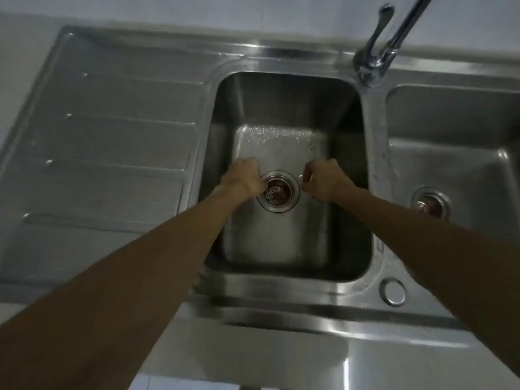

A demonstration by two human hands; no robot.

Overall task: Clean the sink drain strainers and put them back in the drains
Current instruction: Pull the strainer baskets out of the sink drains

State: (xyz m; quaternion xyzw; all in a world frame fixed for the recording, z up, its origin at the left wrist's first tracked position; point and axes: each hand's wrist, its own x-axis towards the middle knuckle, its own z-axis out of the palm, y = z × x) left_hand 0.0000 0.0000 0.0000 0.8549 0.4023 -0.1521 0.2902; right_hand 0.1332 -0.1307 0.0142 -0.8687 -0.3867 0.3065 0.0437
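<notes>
A round metal strainer with small holes sits in the drain of the middle sink basin. My left hand hovers just left of this drain, fingers curled, and I see nothing in it. My right hand is just right of the drain, fingers curled too, with nothing seen in it. A second strainer sits in the drain of the right basin.
A ribbed steel draining board lies to the left. A chrome tap stands on the rim between the two basins. Water drops speckle the middle basin's far floor. A round cap sits on the front rim.
</notes>
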